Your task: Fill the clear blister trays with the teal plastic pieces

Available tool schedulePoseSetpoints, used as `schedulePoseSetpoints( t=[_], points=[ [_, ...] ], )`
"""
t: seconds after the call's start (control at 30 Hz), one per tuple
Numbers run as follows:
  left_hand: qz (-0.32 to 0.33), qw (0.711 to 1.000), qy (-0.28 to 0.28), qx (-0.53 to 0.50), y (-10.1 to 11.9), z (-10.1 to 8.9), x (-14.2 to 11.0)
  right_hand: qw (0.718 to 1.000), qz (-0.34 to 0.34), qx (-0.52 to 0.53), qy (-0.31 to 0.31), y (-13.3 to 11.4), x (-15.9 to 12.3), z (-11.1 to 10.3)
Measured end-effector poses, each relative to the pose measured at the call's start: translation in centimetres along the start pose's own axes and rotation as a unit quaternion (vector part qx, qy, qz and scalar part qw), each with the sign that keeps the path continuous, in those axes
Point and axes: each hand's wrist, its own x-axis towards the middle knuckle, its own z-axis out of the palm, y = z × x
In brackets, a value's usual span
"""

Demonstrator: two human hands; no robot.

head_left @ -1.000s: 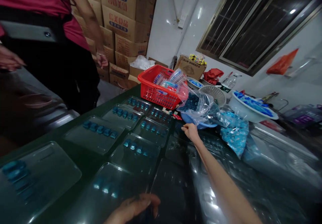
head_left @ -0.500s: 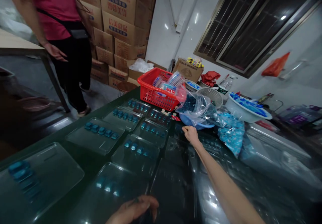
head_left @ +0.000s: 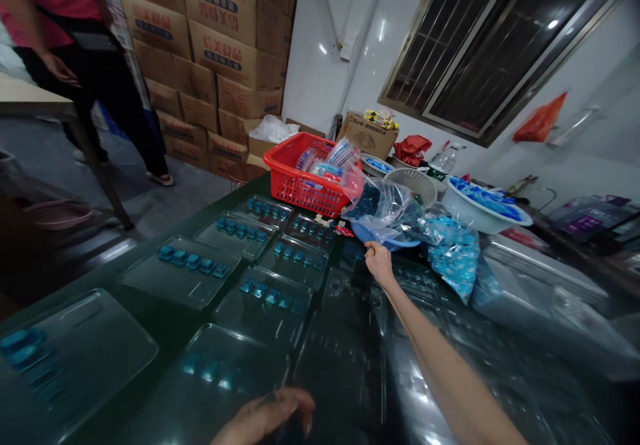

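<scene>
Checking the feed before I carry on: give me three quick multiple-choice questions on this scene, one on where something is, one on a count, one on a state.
1. What is the right hand nearest to?
A. The stacked cardboard boxes
B. The blue basin
C. The window

2. How many blue pods lie in the row on the clear tray second from the near-left corner?
A. Three
B. Five
C. Eight

3. How is the person in the pink top placed?
A. Standing
B. Sitting
C. Lying down

1: B, the hand is just in front of the basin's rim.
2: B, five pods form one line.
3: A, the person is upright on straight legs.
</scene>
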Motion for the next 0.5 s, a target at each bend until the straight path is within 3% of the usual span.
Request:
schedulePoseSetpoints(
  t=[0.23,0.5],
  points=[
    [-0.021,1.0,-0.007,-0.011,0.01,0.28,0.01,0.995,0.003,0.093,-0.039,0.49,0.51,-0.6],
    [-0.017,1.0,0.0,-0.006,0.72,0.89,-0.33,0.979,0.053,0.176,-0.088,1.05,0.26,-0.67]
  ],
)
